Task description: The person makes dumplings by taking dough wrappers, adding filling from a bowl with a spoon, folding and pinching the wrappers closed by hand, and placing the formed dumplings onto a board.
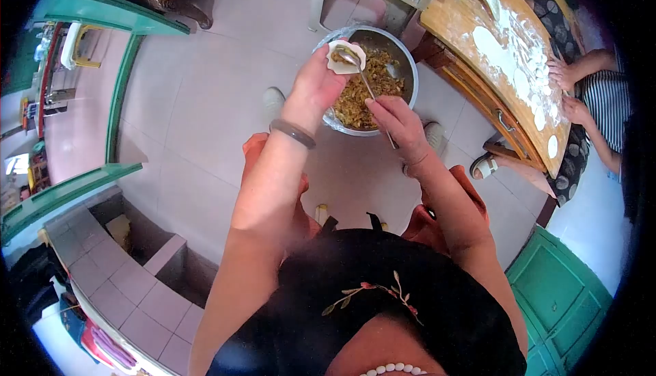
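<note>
In my left hand lies a round dumpling wrapper, cupped on the fingers. My right hand grips the handle of a metal spoon, whose bowl rests on the wrapper with a bit of filling at it. Below both hands stands a large metal basin of chopped brownish-green filling. A second utensil, shiny and partly buried, sticks in the filling. Clear plastic film hangs over part of the basin's rim.
A floured wooden table with a drawer stands at the right, bearing dough pieces. Another person's hands are over it. A stool stands behind the basin. Green door frame and tiled ledge lie left.
</note>
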`<state>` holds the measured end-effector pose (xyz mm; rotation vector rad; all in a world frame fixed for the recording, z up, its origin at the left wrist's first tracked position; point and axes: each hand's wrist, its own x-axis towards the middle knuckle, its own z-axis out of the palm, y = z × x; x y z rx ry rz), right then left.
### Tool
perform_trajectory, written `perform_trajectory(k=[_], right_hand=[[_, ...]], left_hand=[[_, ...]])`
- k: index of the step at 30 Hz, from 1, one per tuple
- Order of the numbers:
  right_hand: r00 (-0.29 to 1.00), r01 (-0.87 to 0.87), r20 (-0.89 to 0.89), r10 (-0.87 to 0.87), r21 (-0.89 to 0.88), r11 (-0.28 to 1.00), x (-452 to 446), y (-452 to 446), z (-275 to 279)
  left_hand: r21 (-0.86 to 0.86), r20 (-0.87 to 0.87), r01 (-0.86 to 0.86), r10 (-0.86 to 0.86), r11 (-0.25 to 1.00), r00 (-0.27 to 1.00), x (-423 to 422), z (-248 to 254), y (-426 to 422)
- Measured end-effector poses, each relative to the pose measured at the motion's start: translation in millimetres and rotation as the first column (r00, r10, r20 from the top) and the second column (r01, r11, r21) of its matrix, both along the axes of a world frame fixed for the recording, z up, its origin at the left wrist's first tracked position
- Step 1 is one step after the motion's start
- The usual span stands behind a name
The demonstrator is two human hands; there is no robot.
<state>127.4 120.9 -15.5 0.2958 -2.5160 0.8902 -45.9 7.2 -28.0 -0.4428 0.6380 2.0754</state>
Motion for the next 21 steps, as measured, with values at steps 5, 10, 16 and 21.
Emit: perform_trajectory(k=[5,10,16,21], right_hand=[[0.998,-0.060,-0.027,0.062,0.094,0.994,-3.4,1.0,-5.3],[0.997,-0.066,-0.026,0.070,0.140,0.988,0.5,5.0,-13.9],[0.997,-0.077,-0.005,0.079,0.200,0.977,3.4,10.8,-14.9],[0.997,-0.077,-0.005,0.080,0.217,0.973,6.7,12.6,-19.5]], left_hand=[[-0.088,-0.018,0.066,-0.068,0.994,0.998,-3.1,4.8,-3.2],[-0.186,-0.063,0.144,-0.158,0.972,0.985,-5.6,15.0,-7.5],[-0.242,-0.124,0.185,-0.219,0.953,0.968,-10.5,15.8,-12.5],[-0.204,-0.140,0.176,-0.206,0.963,0.968,-12.0,14.5,-13.2]])
